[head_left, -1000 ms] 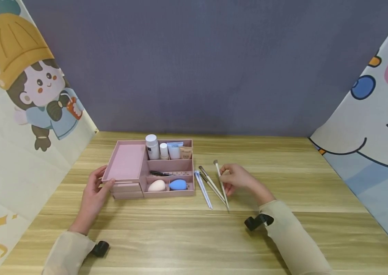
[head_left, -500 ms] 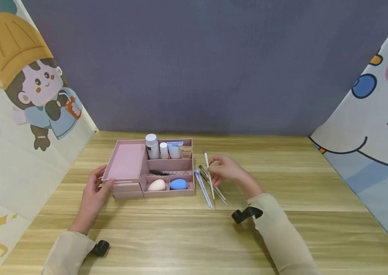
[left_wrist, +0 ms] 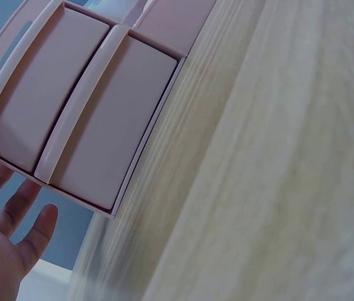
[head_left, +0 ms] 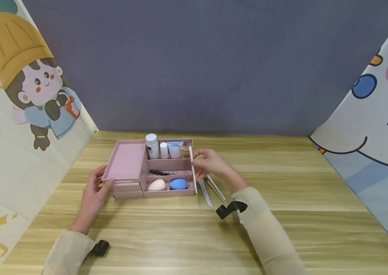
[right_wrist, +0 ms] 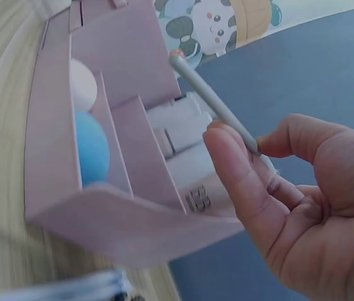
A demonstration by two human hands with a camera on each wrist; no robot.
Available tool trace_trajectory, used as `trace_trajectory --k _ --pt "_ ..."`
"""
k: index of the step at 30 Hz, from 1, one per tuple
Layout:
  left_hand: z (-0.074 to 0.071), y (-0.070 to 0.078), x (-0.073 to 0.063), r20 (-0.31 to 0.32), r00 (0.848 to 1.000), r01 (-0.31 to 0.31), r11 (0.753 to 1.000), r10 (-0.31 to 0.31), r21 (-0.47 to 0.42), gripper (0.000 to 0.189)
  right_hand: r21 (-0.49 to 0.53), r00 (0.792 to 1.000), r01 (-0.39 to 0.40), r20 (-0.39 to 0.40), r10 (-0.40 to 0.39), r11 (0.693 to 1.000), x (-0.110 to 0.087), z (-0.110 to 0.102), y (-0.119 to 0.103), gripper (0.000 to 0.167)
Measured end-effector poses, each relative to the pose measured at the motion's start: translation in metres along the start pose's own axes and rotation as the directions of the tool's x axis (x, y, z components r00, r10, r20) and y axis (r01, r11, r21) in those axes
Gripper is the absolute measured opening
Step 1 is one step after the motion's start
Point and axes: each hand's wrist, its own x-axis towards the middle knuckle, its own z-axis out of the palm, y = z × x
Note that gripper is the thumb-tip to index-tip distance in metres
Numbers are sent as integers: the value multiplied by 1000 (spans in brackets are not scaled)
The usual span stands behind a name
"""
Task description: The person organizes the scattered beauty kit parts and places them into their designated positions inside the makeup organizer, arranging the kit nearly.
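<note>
Clearly, the right grip (head_left: 209,163) pinches a brush (head_left: 193,168) near the "BB" tube (right_wrist: 213,195), left grip (head_left: 95,190) spread against the organizer (head_left: 126,158).

Looks like a small makeshift tabletop booth; hard to assign to home or studio. Walled at the back with a plain grey-blue panel (head_left: 194,68), at the left with a cream sheet (head_left: 8,164) printed with a cartoon child (head_left: 41,82), at the right with a sheet showing a pink-snouted cartoon animal (head_left: 355,133). Floored by a wood-grain tabletop (head_left: 166,236). Equipped with black wrist cameras (head_left: 231,210), suggesting a recording setup.
</note>
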Motion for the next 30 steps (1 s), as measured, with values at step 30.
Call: trace_trajectory --k 30 --pt "-1 1 -2 2 1000 -8 1000 8 3 52 360 998 14 -56 6 933 47 77 -35 17"
